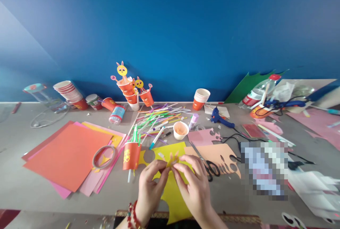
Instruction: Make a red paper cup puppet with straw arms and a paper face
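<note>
My left hand (pixel 151 184) and my right hand (pixel 193 183) meet over the yellow paper, both closed. Their fingertips pinch a small yellow paper cutout (pixel 173 161) with pink ear-like strips at its top. Beneath them lies a yellow paper sheet (pixel 177 206) with round holes cut from its edges. Close to my right hand, black-handled scissors (pixel 211 168) rest on a peach paper sheet (pixel 227 151) with cutouts. An upright red paper cup (pixel 132 156) holding green and white straws stands left of my left hand.
Stacked colored paper (pixel 71 154) with a tape roll (pixel 104 157) lies left. Straws (pixel 156 119) spread behind my hands, near a white cup (pixel 181 130). Finished-looking cup figures (pixel 127 87) stand by the blue wall. A blue glue gun (pixel 221 118) trails its cord at right.
</note>
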A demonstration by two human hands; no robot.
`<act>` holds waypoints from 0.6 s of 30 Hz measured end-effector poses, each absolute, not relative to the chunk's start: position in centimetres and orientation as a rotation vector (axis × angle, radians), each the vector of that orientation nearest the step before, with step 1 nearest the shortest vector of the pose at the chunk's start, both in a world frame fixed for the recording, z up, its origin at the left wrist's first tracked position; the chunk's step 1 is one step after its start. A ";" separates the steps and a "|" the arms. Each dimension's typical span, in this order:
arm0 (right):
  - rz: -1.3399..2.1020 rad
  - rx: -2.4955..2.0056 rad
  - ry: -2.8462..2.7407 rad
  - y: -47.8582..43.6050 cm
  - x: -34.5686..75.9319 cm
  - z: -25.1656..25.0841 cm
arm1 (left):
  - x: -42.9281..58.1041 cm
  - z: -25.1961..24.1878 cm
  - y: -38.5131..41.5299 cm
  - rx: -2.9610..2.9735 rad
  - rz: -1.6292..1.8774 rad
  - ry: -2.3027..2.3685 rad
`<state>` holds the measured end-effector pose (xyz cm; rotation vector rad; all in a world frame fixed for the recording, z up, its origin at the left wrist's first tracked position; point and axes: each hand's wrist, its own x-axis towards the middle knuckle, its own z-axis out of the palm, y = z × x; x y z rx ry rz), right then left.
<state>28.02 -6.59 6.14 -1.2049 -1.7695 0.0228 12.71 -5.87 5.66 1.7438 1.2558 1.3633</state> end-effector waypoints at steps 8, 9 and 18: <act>-0.005 -1.182 -1.858 -6.4 28.0 6.8 | 12.4 5.8 -6.0 1.910 1.341 1.278; -0.008 -1.180 -1.868 -6.4 28.0 6.9 | 12.4 5.9 -6.0 1.924 1.339 1.276; -0.032 -1.170 -1.878 -6.3 27.9 7.1 | 12.4 6.1 -6.2 1.921 1.310 1.287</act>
